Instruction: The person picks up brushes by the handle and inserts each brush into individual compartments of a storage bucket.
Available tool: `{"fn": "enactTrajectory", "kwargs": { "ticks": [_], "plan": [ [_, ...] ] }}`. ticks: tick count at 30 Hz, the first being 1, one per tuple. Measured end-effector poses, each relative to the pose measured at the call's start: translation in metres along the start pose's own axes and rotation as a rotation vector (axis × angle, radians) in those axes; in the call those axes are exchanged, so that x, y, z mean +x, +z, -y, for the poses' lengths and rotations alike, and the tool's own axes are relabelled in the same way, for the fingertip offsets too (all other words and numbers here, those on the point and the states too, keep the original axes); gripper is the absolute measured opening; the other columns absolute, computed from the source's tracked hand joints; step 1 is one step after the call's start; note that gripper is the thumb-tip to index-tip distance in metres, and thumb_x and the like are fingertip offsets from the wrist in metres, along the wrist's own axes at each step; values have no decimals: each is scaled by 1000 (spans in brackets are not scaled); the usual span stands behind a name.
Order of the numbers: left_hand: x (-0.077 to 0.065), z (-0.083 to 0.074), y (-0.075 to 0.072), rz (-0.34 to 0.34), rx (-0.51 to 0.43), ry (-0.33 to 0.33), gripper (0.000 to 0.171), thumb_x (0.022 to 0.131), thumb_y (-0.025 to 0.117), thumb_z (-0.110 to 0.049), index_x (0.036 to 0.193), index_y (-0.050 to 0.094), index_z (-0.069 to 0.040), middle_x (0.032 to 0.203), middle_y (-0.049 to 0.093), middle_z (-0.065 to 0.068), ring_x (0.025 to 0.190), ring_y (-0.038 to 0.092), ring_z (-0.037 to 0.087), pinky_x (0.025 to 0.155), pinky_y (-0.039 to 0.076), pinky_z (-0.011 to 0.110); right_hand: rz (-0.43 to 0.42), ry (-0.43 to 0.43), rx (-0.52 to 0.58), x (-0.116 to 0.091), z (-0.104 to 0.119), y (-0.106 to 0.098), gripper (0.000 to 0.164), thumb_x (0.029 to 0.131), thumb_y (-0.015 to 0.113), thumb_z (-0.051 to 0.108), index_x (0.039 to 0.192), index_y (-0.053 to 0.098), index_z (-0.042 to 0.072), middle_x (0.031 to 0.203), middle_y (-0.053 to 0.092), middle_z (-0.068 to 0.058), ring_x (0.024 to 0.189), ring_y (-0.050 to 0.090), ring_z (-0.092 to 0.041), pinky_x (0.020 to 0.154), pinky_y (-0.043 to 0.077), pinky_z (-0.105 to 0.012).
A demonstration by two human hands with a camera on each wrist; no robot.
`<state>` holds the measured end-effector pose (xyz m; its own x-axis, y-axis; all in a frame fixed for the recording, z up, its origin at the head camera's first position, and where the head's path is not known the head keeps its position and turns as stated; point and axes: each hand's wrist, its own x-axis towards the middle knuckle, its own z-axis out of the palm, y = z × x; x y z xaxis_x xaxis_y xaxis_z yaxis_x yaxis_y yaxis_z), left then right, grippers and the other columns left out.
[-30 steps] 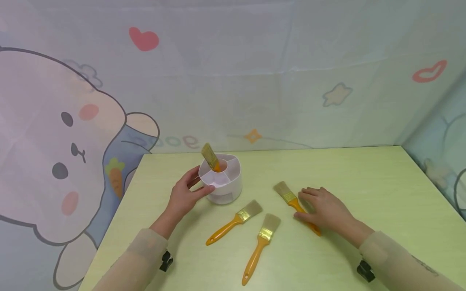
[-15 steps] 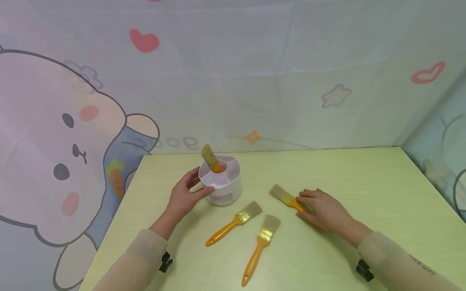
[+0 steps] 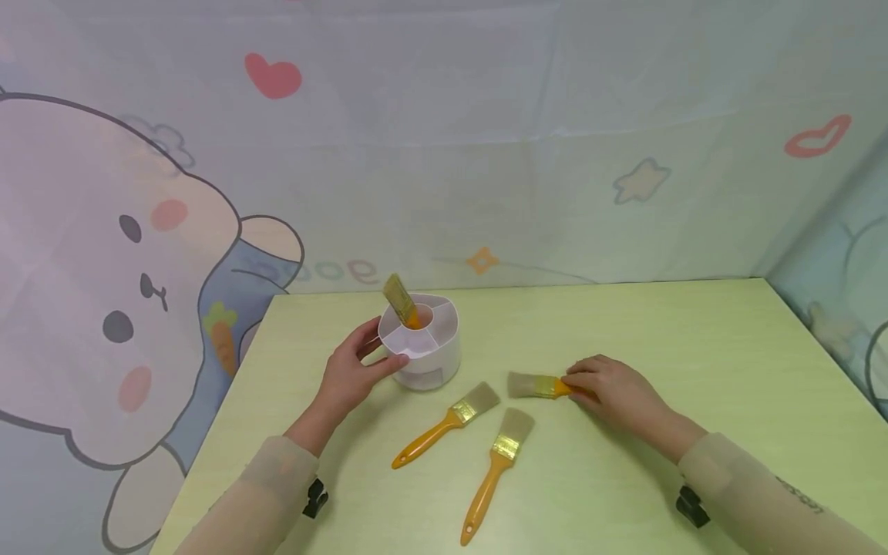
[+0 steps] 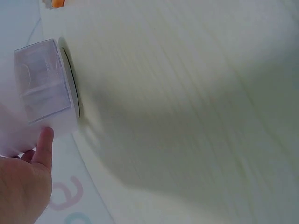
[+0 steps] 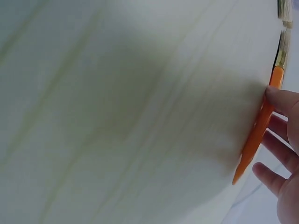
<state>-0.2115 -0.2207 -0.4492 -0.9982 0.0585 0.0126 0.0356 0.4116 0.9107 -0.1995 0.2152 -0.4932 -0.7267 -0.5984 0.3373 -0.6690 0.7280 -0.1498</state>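
My left hand (image 3: 352, 378) holds a round white divided organizer (image 3: 444, 356) at its left side, thumb at the front and fingers behind. One paintbrush (image 3: 398, 297) stands bristles-up in its central round compartment, leaning left. In the left wrist view, a clear drawer-like front (image 4: 43, 81) shows low on the organizer. My right hand (image 3: 620, 395) pinches the orange handle of another paintbrush (image 5: 258, 128), whose bristles point left toward the organizer in the head view. The hand hides most of that handle there; the right wrist view shows thumb and fingers on it.
Two more orange-handled paintbrushes lie on the pale yellow table (image 3: 694, 339) between my hands: a left paintbrush (image 3: 447, 424) and a nearer paintbrush (image 3: 498, 478). A printed cloth backdrop (image 3: 486, 154) hangs behind the table's far edge.
My right hand has taken the paintbrush by its handle and turned it, so its bristles swing from far-left to straight left. My left hand and the organizer have stayed put.
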Motion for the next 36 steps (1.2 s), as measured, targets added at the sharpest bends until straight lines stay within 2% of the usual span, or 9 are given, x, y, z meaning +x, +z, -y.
{"fn": "enactTrajectory", "kwargs": {
  "ticks": [11, 17, 20, 28, 32, 36],
  "plan": [
    [0, -1, 0, -1, 9, -8, 87, 91, 89, -32, 163, 44, -16, 165, 48, 6, 149, 51, 33, 113, 53, 46, -53, -65, -49, 1, -3, -2, 23, 83, 91, 8, 106, 84, 10, 97, 76, -1, 88, 72, -22, 74, 65, -40],
    [0, -2, 0, -1, -1, 9, 86, 91, 89, -30, 163, 44, -14, 164, 49, 9, 148, 52, 34, 113, 52, 47, -91, -106, -25, 3, -6, 0, 25, 80, 93, 6, 103, 84, 9, 93, 76, 0, 82, 72, -19, 70, 65, -38],
    [0, -2, -1, -1, -7, 17, 86, 91, 89, -29, 163, 45, -12, 164, 49, 11, 148, 52, 35, 114, 51, 47, -64, -78, -2, 5, -6, -2, 24, 81, 93, 7, 103, 84, 9, 93, 77, 0, 81, 73, -18, 72, 65, -38],
    [0, -1, -1, -6, 6, 4, 86, 91, 89, -30, 163, 45, -14, 163, 50, 9, 147, 53, 34, 114, 51, 47, 38, 71, 98, 9, -5, -5, 21, 89, 87, 10, 109, 84, 9, 100, 79, 1, 88, 74, -20, 79, 65, -42],
    [0, -1, -1, -8, 8, -1, 86, 91, 89, -31, 162, 45, -16, 163, 51, 7, 147, 53, 32, 114, 52, 46, 42, 114, 151, 11, -5, -5, 21, 89, 86, 9, 111, 83, 8, 102, 80, -1, 89, 74, -20, 80, 64, -42],
    [0, -2, -1, -4, 7, 8, 85, 91, 89, -30, 162, 45, -15, 163, 50, 8, 147, 53, 33, 115, 51, 47, 23, 156, 245, 13, -6, -7, 23, 89, 85, 6, 112, 83, 7, 103, 80, -3, 87, 72, -17, 76, 64, -36]
  ]
}}
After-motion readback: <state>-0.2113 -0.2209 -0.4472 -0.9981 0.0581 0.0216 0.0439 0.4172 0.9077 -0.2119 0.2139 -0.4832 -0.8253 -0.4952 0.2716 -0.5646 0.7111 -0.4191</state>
